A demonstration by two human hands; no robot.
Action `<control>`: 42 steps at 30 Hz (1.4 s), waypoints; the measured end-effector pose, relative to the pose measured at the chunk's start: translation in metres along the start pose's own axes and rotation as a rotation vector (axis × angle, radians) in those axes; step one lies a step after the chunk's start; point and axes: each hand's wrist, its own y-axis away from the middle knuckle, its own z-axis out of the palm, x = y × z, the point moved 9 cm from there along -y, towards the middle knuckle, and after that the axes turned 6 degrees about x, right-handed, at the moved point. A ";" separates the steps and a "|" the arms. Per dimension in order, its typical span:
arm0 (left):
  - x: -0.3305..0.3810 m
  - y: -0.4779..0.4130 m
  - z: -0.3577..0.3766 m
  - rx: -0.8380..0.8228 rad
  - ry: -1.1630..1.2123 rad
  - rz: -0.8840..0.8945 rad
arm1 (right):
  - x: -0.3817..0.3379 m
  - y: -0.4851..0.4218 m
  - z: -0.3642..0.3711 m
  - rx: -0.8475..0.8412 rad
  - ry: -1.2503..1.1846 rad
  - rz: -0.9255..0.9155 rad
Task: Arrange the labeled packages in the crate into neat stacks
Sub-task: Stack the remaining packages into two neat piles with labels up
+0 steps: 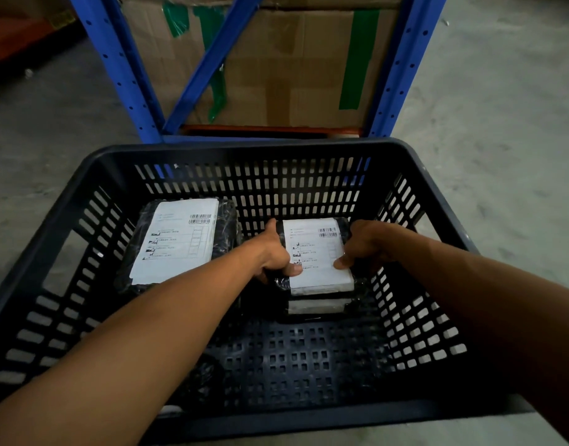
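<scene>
A dark slotted plastic crate (276,152) fills the lower view. At its back left lies a large black-wrapped package (177,239) with a white barcode label face up. Right of it, a smaller labeled package (315,252) sits on top of another labeled package (317,305), forming a stack. My left hand (273,252) grips the small package's left edge, thumb on the label. My right hand (363,246) grips its right edge, thumb on the label. Under my left forearm, near the front, a dark wrapped package (199,378) shows partly.
Behind the crate stands a blue metal rack (122,75) holding a big cardboard box (276,59) with green tape. Grey concrete floor (502,123) lies on both sides. The crate's perforated bottom (296,358) shows bare at the front middle and right.
</scene>
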 end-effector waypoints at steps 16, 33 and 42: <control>-0.013 0.117 -0.126 0.067 -0.495 0.042 | -0.090 0.095 0.040 -0.097 0.452 -0.283; -0.153 0.147 -0.078 -0.403 -0.726 -0.089 | -0.112 0.149 0.203 -0.441 0.551 -0.744; -0.062 0.144 -0.157 -0.261 0.066 -0.016 | -0.088 0.138 0.040 -0.621 -0.079 -0.514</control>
